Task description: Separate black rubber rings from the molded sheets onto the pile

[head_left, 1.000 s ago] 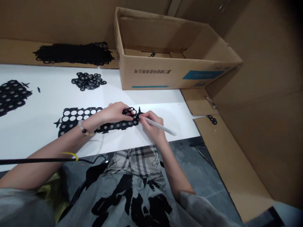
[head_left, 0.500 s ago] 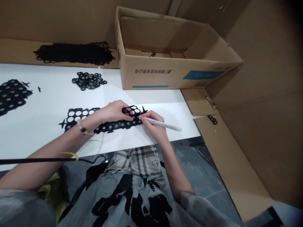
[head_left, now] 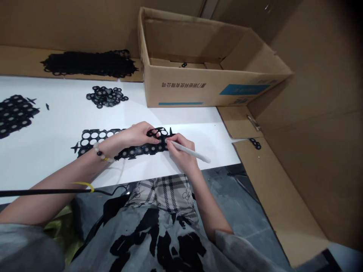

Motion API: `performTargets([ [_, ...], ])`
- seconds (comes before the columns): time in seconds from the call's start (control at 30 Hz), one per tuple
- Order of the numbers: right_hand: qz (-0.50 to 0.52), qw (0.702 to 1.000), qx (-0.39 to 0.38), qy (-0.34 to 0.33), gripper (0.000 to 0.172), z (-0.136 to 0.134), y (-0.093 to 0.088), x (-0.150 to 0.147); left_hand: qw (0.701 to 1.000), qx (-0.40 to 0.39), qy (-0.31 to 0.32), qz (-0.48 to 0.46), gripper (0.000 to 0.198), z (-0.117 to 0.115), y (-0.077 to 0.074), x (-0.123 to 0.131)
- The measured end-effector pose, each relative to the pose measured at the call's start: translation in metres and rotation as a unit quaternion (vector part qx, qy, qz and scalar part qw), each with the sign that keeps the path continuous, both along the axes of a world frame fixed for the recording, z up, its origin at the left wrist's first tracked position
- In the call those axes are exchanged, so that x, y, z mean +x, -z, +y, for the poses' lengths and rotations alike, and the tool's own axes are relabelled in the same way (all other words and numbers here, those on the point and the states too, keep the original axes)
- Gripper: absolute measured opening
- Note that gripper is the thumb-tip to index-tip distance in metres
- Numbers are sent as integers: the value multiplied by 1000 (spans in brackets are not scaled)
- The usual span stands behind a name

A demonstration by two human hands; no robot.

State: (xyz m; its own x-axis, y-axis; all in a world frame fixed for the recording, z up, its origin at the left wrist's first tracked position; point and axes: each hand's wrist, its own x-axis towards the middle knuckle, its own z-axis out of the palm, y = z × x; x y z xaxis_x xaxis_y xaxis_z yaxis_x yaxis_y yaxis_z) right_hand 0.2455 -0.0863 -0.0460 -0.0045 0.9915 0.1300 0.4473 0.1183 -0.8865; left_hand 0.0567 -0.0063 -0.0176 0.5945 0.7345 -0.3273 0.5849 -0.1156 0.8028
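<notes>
A black perforated sheet (head_left: 132,152) of joined rings lies on the white table. Its upper left holes show white, while the lower row has grey-centred rings in place. My left hand (head_left: 138,134) pinches the sheet's raised, curled part near its right end. Close beside it, my right hand (head_left: 183,149) grips a white pen-like tool (head_left: 195,153), its tip end pointing left at the sheet. The fingers hide the tip, so I cannot make out whether it touches a ring.
A pile of loose black rings (head_left: 106,96) lies behind the hands. More ringed sheets (head_left: 15,115) are at the left. Dark stacked sheets (head_left: 89,63) lie at the back, beside an open cardboard box (head_left: 198,87). Several rings (head_left: 255,143) sit on cardboard at right.
The lifted part of the sheet sits lower and flatter. My right hand has shifted slightly left, and the tool's back end has swung left and down.
</notes>
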Motion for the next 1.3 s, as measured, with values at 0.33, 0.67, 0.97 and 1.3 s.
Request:
performTargets([
  [0.33, -43, 999, 11, 7, 11, -1, 0, -8, 999, 15, -12, 26, 29, 1, 1, -2],
  [0.67, -84, 993, 86, 15, 10, 0, 9, -12, 998, 2, 61, 30, 31, 6, -7, -4],
  [0.97, 96, 995, -20, 16, 11, 0, -4, -1, 993, 47, 29, 108, 33, 11, -7, -11],
  [1.3, 53, 998, -20, -14, 9, -1, -5, -6, 993, 51, 33, 101, 36, 6, -10, -7],
])
